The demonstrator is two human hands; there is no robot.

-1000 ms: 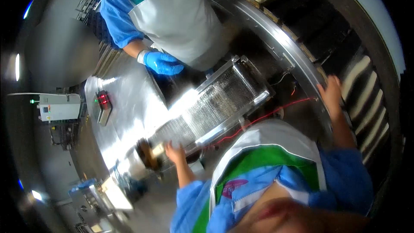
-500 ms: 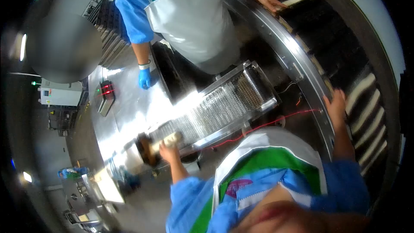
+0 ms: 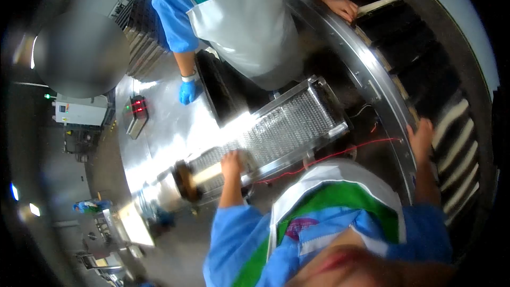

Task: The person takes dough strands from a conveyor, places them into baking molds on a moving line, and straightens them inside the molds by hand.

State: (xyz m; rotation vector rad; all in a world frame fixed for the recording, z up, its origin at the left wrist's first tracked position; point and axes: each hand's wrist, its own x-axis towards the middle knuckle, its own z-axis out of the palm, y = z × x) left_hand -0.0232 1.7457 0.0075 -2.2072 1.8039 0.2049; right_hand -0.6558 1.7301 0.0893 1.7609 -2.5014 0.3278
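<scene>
My left hand [image 3: 231, 165] is over the metal mesh conveyor [image 3: 284, 122], fingers closed around the far end of a pale strip of dough [image 3: 207, 175]. The strip's other end meets a dark round outlet [image 3: 184, 182], blurred at its edge. To the right, my right hand [image 3: 422, 137] rests by the curved steel rail [image 3: 390, 93], at the edge of the dark grooved trays [image 3: 425, 79]. Its thumb stands apart from the fingers, and nothing shows in it. Several pale strips [image 3: 451, 123] lie in the grooves beside and below this hand.
Across the conveyor stands a co-worker in a light apron [image 3: 249, 26], one blue-gloved hand [image 3: 187, 91] over the steel table [image 3: 159, 143], the other at a pale strip [image 3: 378, 4]. A display with red digits [image 3: 137, 114] sits on that table. A red cord [image 3: 329, 154] runs below the conveyor.
My left hand has moved right along the conveyor, and a longer stretch of pale dough shows between it and the outlet. My right hand stays by the trays. The view has shifted slightly.
</scene>
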